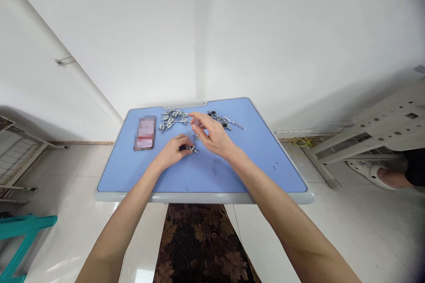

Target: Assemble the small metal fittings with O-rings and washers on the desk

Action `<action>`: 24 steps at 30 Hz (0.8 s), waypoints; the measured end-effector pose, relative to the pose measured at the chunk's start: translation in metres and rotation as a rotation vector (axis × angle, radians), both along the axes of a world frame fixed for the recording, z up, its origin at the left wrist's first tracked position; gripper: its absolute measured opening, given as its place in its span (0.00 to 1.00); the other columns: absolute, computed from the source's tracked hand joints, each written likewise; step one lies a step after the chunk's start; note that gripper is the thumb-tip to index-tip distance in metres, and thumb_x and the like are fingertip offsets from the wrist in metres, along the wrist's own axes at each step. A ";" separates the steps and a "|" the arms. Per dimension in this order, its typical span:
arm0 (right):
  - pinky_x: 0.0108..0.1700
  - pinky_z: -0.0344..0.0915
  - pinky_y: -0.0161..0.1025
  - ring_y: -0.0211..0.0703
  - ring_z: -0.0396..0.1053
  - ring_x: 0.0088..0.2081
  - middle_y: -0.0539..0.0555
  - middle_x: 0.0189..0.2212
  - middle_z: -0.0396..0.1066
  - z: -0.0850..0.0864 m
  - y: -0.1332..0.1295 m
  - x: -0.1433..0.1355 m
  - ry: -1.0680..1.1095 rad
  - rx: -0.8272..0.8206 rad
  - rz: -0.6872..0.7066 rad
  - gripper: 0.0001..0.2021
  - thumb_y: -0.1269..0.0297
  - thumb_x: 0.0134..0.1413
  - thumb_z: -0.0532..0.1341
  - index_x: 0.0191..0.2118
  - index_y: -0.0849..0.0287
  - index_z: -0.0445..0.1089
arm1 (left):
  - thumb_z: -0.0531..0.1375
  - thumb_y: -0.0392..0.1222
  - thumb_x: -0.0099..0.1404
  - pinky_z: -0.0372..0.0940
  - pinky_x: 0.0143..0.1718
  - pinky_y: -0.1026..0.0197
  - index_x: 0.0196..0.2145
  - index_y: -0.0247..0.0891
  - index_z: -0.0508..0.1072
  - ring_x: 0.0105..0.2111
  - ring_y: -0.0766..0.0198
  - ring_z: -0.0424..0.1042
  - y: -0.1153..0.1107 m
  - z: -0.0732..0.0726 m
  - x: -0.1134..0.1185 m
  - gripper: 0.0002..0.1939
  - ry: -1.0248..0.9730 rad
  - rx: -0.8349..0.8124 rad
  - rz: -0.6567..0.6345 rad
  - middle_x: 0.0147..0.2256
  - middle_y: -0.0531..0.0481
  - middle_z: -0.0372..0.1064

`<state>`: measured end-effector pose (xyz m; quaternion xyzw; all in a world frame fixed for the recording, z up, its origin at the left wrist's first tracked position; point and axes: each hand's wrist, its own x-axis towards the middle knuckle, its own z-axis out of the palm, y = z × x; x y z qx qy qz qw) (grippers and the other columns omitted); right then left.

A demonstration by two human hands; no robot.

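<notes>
Near the middle of the blue table (133,172), my left hand (173,150) pinches a small metal fitting (195,150) against the tabletop. My right hand (214,135) is closed around the clear handle of a screwdriver (194,138), whose shaft points down to that fitting. A pile of similar silver metal fittings (171,119) lies behind my left hand. Behind my right hand lies a second group of fittings with dark centres (226,124), partly hidden by the fingers. Beside that group rests another slim tool with a clear handle (237,124).
A phone (145,133) lies on the left of the table. White wall stands right behind the table. To the right are a pale metal desk frame (325,163), a yellow cable (300,142) and another person's foot in a white clog (365,172). A teal stool (26,230) stands lower left.
</notes>
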<state>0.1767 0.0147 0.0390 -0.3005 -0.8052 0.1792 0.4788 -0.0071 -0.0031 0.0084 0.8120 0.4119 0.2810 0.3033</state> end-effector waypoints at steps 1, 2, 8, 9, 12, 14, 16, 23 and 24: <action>0.40 0.71 0.41 0.40 0.70 0.37 0.55 0.38 0.70 0.001 0.000 0.001 0.012 -0.018 0.028 0.16 0.65 0.64 0.50 0.55 0.55 0.61 | 0.61 0.35 0.60 0.64 0.40 0.59 0.34 0.37 0.73 0.37 0.61 0.68 0.000 0.000 0.000 0.03 0.001 0.000 0.000 0.37 0.49 0.67; 0.40 0.71 0.40 0.40 0.70 0.37 0.54 0.38 0.70 0.001 0.000 0.001 0.029 -0.034 0.046 0.16 0.66 0.64 0.50 0.56 0.55 0.61 | 0.61 0.35 0.60 0.64 0.40 0.59 0.34 0.37 0.73 0.36 0.62 0.68 0.000 0.001 0.000 0.03 0.001 0.001 0.001 0.37 0.49 0.67; 0.39 0.68 0.41 0.40 0.68 0.31 0.51 0.30 0.69 -0.002 0.004 -0.002 -0.003 0.058 -0.104 0.11 0.65 0.60 0.56 0.48 0.55 0.68 | 0.60 0.34 0.59 0.63 0.40 0.60 0.34 0.37 0.73 0.37 0.61 0.68 -0.002 0.003 0.001 0.04 0.005 0.014 0.005 0.37 0.49 0.68; 0.40 0.68 0.41 0.41 0.68 0.32 0.52 0.30 0.70 -0.001 0.004 -0.001 -0.030 0.067 -0.116 0.11 0.64 0.60 0.56 0.48 0.55 0.68 | 0.60 0.33 0.59 0.64 0.40 0.60 0.34 0.37 0.73 0.37 0.61 0.68 -0.002 0.004 0.001 0.04 0.008 0.015 0.006 0.37 0.49 0.68; 0.43 0.67 0.42 0.42 0.69 0.37 0.55 0.37 0.71 0.003 0.003 0.004 -0.075 -0.001 -0.025 0.17 0.68 0.62 0.52 0.55 0.56 0.61 | 0.60 0.33 0.59 0.64 0.41 0.59 0.35 0.37 0.73 0.36 0.62 0.68 -0.002 0.004 0.001 0.04 0.016 0.014 0.005 0.37 0.49 0.67; 0.42 0.68 0.41 0.40 0.70 0.37 0.54 0.39 0.70 0.007 0.002 0.008 -0.070 -0.078 0.083 0.22 0.71 0.62 0.48 0.61 0.55 0.54 | 0.60 0.33 0.59 0.64 0.41 0.60 0.35 0.36 0.73 0.36 0.62 0.68 -0.002 0.005 0.000 0.05 0.021 0.017 0.001 0.37 0.49 0.67; 0.41 0.68 0.40 0.39 0.70 0.35 0.51 0.35 0.70 0.009 0.002 0.009 -0.049 -0.123 0.136 0.23 0.73 0.61 0.47 0.61 0.53 0.54 | 0.61 0.33 0.59 0.64 0.41 0.60 0.35 0.36 0.72 0.36 0.63 0.68 -0.002 0.005 0.000 0.04 0.026 0.021 0.000 0.37 0.49 0.67; 0.32 0.63 0.37 0.38 0.64 0.25 0.48 0.24 0.66 0.004 0.004 -0.005 -0.055 -0.031 -0.133 0.12 0.65 0.57 0.59 0.48 0.57 0.67 | 0.60 0.35 0.61 0.63 0.42 0.59 0.36 0.37 0.73 0.37 0.61 0.68 -0.002 0.004 -0.001 0.04 0.049 0.013 -0.002 0.38 0.48 0.67; 0.32 0.63 0.37 0.39 0.64 0.25 0.48 0.24 0.66 0.004 0.003 -0.006 -0.068 -0.028 -0.155 0.13 0.64 0.57 0.59 0.48 0.57 0.67 | 0.60 0.35 0.61 0.63 0.43 0.58 0.36 0.37 0.73 0.38 0.61 0.68 -0.002 0.004 -0.001 0.04 0.056 0.015 -0.004 0.39 0.48 0.67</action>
